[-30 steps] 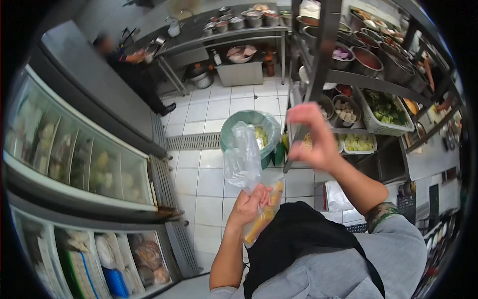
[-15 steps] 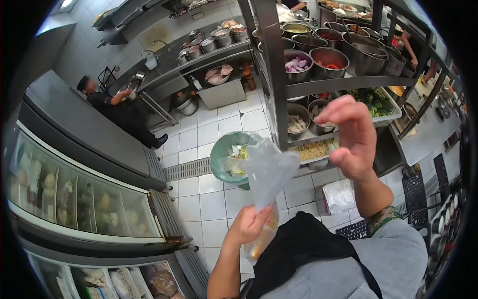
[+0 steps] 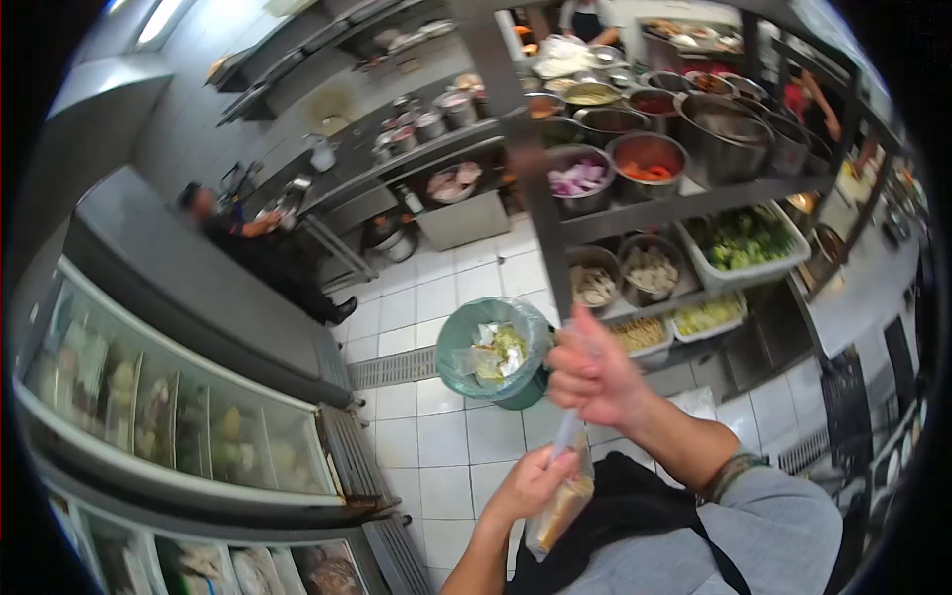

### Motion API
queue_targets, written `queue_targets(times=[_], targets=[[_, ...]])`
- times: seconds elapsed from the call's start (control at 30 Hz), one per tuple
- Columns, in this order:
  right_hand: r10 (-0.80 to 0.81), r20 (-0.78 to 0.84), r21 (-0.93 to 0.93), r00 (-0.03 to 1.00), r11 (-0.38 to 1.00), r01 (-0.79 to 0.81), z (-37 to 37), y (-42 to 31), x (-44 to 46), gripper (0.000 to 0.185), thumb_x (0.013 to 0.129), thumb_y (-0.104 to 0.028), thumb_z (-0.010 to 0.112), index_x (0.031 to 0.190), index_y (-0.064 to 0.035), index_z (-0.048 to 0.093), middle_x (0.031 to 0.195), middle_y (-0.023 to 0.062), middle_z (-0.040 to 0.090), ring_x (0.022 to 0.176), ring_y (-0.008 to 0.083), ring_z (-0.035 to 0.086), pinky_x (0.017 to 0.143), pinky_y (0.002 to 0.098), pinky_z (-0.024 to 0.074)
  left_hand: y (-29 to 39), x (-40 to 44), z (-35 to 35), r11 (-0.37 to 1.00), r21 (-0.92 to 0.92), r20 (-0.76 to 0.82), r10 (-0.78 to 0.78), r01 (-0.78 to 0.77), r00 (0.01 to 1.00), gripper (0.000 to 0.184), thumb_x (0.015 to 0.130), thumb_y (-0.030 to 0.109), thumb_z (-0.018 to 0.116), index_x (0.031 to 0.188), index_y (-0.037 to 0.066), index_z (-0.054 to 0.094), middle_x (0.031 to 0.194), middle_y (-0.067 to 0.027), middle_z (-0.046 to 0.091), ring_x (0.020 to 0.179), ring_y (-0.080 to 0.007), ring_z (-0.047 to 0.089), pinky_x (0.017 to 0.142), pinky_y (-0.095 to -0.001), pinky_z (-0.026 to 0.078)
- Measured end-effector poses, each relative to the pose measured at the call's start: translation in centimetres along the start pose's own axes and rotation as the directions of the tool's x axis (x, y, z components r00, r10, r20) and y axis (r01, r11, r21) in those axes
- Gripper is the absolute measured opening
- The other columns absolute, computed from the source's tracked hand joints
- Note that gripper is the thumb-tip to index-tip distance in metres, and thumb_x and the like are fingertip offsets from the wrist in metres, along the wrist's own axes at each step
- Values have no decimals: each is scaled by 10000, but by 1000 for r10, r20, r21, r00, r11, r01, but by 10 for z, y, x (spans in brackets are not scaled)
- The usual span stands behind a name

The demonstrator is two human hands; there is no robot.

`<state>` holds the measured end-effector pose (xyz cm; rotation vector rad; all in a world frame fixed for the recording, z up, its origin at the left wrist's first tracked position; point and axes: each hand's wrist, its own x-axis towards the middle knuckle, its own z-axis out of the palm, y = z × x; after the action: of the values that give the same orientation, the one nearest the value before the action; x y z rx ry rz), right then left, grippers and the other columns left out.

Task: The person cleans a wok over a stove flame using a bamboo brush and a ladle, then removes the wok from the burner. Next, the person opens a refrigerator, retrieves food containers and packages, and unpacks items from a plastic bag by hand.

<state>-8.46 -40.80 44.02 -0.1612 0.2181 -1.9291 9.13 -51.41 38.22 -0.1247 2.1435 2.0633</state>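
A clear plastic bag [image 3: 561, 514] with something yellowish in its bottom hangs in front of my black apron. My left hand [image 3: 531, 484] is closed around the bag just above its contents. Higher up, my right hand [image 3: 598, 375] is closed on the gathered top of the bag, which stretches as a narrow strip between the two hands. What the yellowish filling is, I cannot make out. Beyond my hands, on the tiled floor, stands a green bin [image 3: 458, 375] with a clear liner and scraps inside.
At the right is a metal rack [image 3: 684, 206] with pots, cut onions [image 3: 579, 178] and a white basket of green vegetables [image 3: 739, 243]. Glass-topped freezers [image 3: 178, 407] line the left. A co-worker [image 3: 263, 248] stands at the far counter, holding metal ware.
My right hand has come down from an open, raised pose and closed on the bag's top. The loose upper part of the bag is now gathered into a narrow strip.
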Motion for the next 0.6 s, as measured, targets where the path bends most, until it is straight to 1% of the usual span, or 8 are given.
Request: queue_targets(times=[0.07,0.13,0.2,0.23,0.33,0.4,0.47,0.6], targets=[[-66,110,62,992,996,59,2,-10,-3,602,1013,-565,329,599,-133,400,479,-40,318,355,92,266,402,267,268,9,-4,12,999,27,18,-44,44,999,305,1025,260,474,863,23,573,761,4,551,733,-88,503,680,-268,438],[-365,301,-299,881,841,451,4,-32,-10,576,992,-593,360,743,-95,505,632,11,472,479,126,455,473,279,412,12,-11,24,999,15,-29,-52,53,998,310,1030,257,464,842,28,555,747,12,530,724,-85,486,664,-266,429],[-740,335,-620,584,293,728,32,-56,-23,592,959,-622,419,1015,-44,534,874,73,550,767,164,582,681,322,516,3,-17,39,999,-44,-111,-8,3,994,326,1039,244,440,809,32,532,744,13,502,730,-91,466,664,-279,419],[-690,412,-680,595,202,705,21,-65,-36,713,892,-665,511,1190,-18,466,1036,104,537,973,178,562,846,355,494,-10,-21,38,995,-101,-184,-1,-17,983,326,1039,246,443,807,34,531,740,18,496,725,-90,461,658,-280,413],[-336,415,-908,845,-100,407,-43,-45,-72,734,827,-611,642,1191,0,463,1136,137,537,1025,244,558,946,418,445,-34,-19,26,963,-244,-372,17,-115,928,323,1035,271,464,813,48,536,726,34,482,699,-76,446,624,-265,392],[-116,424,-878,898,-297,376,-45,10,-79,748,847,-509,656,1294,40,418,1254,210,511,1166,338,521,1033,446,392,-28,-15,37,930,-322,-455,15,-180,890,320,1028,314,496,833,65,547,713,50,479,662,-50,438,581,-233,371],[-55,247,-954,967,-189,233,-64,68,-76,806,884,-402,614,1445,63,268,1418,280,401,1307,412,424,1102,447,327,-8,-1,50,876,-423,-568,-56,-233,821,313,1031,313,490,840,72,547,726,61,478,666,-43,436,574,-227,366],[-167,375,-927,912,-62,370,-76,89,-51,812,937,-289,483,1512,54,25,1522,301,263,1357,445,368,1117,433,314,-2,16,48,798,-508,-608,-66,-324,791,275,1037,294,482,1036,53,612,864,45,543,780,-36,490,686,-210,419]])
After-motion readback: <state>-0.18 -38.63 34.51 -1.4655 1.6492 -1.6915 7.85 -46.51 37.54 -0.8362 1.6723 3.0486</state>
